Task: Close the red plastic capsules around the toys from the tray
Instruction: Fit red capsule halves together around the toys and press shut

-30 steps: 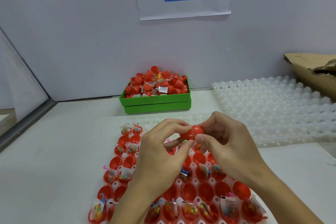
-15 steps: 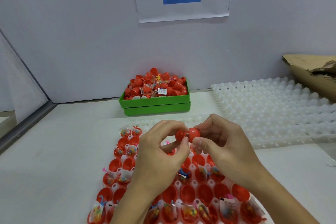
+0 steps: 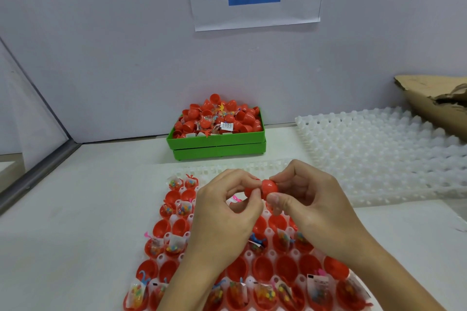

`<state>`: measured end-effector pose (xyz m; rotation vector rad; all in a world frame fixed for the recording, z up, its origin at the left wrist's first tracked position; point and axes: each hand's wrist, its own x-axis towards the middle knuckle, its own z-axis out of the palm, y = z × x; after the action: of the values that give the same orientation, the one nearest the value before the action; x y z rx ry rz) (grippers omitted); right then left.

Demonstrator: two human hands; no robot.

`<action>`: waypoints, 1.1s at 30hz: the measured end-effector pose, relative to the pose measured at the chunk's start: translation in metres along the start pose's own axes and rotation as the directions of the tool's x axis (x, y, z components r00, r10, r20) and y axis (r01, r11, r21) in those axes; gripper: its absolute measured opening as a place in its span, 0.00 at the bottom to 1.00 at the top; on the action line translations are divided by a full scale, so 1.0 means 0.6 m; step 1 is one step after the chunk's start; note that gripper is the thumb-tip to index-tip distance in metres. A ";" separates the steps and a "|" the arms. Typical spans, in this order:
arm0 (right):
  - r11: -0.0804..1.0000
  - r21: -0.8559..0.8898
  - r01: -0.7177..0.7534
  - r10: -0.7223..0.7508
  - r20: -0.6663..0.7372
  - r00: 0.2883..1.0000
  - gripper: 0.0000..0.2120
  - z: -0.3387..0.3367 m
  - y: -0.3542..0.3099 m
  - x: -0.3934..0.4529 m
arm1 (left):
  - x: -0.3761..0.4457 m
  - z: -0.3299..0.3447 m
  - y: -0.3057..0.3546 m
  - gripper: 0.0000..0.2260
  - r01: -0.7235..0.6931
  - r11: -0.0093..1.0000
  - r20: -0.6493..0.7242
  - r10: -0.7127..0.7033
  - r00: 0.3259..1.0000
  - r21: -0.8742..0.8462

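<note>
Both hands hold one red capsule (image 3: pixel 268 187) above the white tray (image 3: pixel 267 216). My left hand (image 3: pixel 223 212) pinches its left half, mostly hidden behind the fingertips. My right hand (image 3: pixel 309 199) grips the rounder right half between thumb and fingers. The two halves meet at a visible seam. Below, the tray holds several open red capsule halves (image 3: pixel 168 228), many with bagged toys (image 3: pixel 175 243) in them.
A green bin (image 3: pixel 217 142) heaped with red capsules stands at the back against the wall. An empty white cell tray (image 3: pixel 389 149) lies to the right, with torn cardboard (image 3: pixel 434 101) behind it. Bare table lies to the left.
The capsule halves sat together as one ball, then showed as two parts side by side. Both hands stayed at the same spot above the tray.
</note>
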<state>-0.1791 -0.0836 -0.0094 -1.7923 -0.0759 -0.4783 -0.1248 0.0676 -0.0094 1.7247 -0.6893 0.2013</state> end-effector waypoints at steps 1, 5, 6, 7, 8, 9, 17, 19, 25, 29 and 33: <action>1.000 -0.003 -0.002 0.002 0.003 1.000 0.08 0.001 0.000 0.000 | 0.000 0.000 0.001 0.12 0.004 1.000 -0.002 -0.004 1.000 0.016; 1.000 -0.025 -0.011 0.011 0.018 1.000 0.11 0.005 0.003 -0.001 | 0.001 -0.001 0.008 0.10 0.019 0.993 -0.002 -0.019 1.000 0.112; 0.999 -0.035 -0.014 0.014 0.021 1.000 0.11 0.005 0.004 -0.001 | 0.001 -0.001 0.009 0.10 0.027 0.991 -0.002 -0.027 1.000 0.131; 0.999 -0.042 -0.017 0.018 0.025 1.000 0.11 0.006 0.004 -0.001 | 0.001 -0.001 0.010 0.10 0.035 0.989 -0.004 -0.034 0.999 0.142; 0.999 -0.046 -0.020 0.021 0.027 0.999 0.11 0.006 0.004 -0.002 | 0.000 -0.002 0.010 0.10 0.042 0.988 -0.009 -0.041 0.999 0.147; 0.999 -0.050 -0.020 0.021 0.029 0.999 0.11 0.007 0.003 -0.002 | 0.000 -0.002 0.010 0.10 0.050 0.988 -0.018 -0.048 0.999 0.146; 1.000 -0.027 -0.005 0.005 0.002 1.000 0.10 0.007 0.001 -0.001 | -0.003 0.000 0.011 0.11 0.067 0.998 -0.032 -0.067 0.997 -0.011; 1.000 -0.020 -0.002 0.002 -0.020 1.000 0.09 0.005 0.002 0.001 | -0.003 -0.001 0.012 0.12 0.059 0.996 0.007 -0.059 0.998 -0.064; 1.000 -0.018 -0.020 0.018 -0.096 0.995 0.08 -0.002 0.002 0.004 | -0.005 -0.002 0.016 0.16 0.068 0.988 0.037 -0.063 0.997 -0.139; 0.999 -0.037 -0.016 0.013 -0.079 0.997 0.06 -0.002 0.000 0.003 | -0.001 -0.005 0.012 0.19 0.113 0.977 0.019 -0.112 0.994 -0.182; 0.999 -0.029 -0.018 0.016 -0.061 0.998 0.06 -0.005 0.000 0.004 | 0.002 -0.007 0.009 0.20 0.141 0.968 0.028 -0.138 0.990 -0.208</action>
<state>-0.1779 -0.0870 -0.0082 -1.8051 -0.0116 -0.5235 -0.1258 0.0707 -0.0029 1.5653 -0.5746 0.0173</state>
